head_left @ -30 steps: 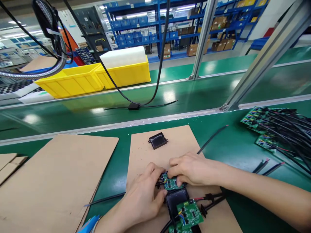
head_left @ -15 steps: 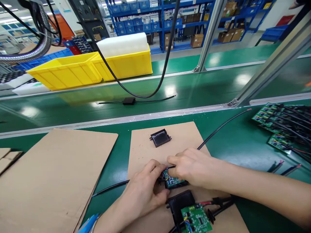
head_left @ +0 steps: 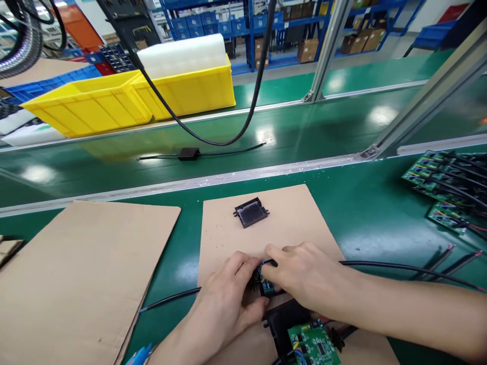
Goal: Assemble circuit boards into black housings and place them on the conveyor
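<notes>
On a cardboard sheet (head_left: 224, 223), my left hand (head_left: 228, 291) curls its fingers and thumb around the left side of a small black case. A green circuit board (head_left: 267, 287) with thin wires sits in that case, largely covered by my hands. My right hand (head_left: 300, 271) is closed over the board's upper right, its fingertips at a short black wire (head_left: 269, 262). One black cable (head_left: 171, 298) runs out to the left under my left hand; another black cable (head_left: 384, 263) stretches right from behind my right hand. Closer to me, a second green board (head_left: 314, 344) overlaps another black case (head_left: 285, 322).
An open black case half (head_left: 251, 213) lies farther up the sheet. Stacked cardboard (head_left: 76, 274) is at left, wired circuit boards (head_left: 449, 177) at right. Beyond the metal rail (head_left: 243, 177), a boxed cable (head_left: 189, 154) lies on the green belt. A black cable loop (head_left: 228, 142) hangs above.
The cable on the right has swung down from pointing up and away to lying sideways toward the right. My right hand has turned slightly over the board. The view has shifted slightly.
</notes>
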